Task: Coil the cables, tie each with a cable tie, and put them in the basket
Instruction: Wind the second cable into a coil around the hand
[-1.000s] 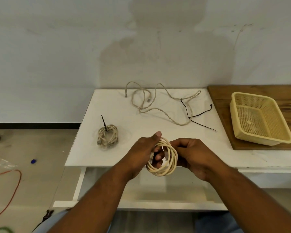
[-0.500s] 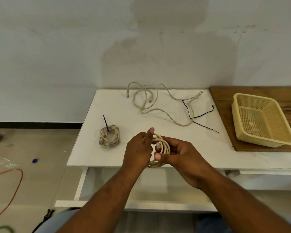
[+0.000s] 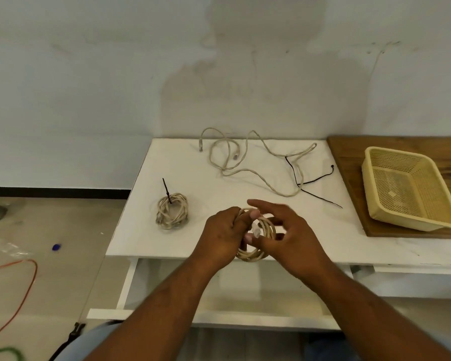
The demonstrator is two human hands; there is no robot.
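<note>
A white desk [image 3: 182, 165] stands against a pale, stained wall, with a wooden board [image 3: 349, 178] covering its right end and a tan floor to the left, where an orange cord [image 3: 24, 290] lies. Over the desk's front edge, both hands hold a cream cable coil [image 3: 268, 225] standing almost on edge. Its opening faces the person and its longer axis runs up and down, tilted slightly left at the top. The left hand [image 3: 220, 238] has its grip wrapped round the coil's left side, fingers curled through the ring. The right hand [image 3: 294, 243] is blurred. Its grip is spread, with fairly straight fingers reaching over and behind the coil's right side and the thumb tip near a pale plug [image 3: 255, 230] inside the ring. A second coil [image 3: 172, 210] lies flat on the desk to the left, bound by a black tie [image 3: 166, 190] whose tail points up and away. A loose cable [image 3: 248, 173] sprawls across the far side, crossing two black ties [image 3: 315, 178]. The yellow mesh basket [image 3: 412, 220] sits on the board, well apart from the hands.
</note>
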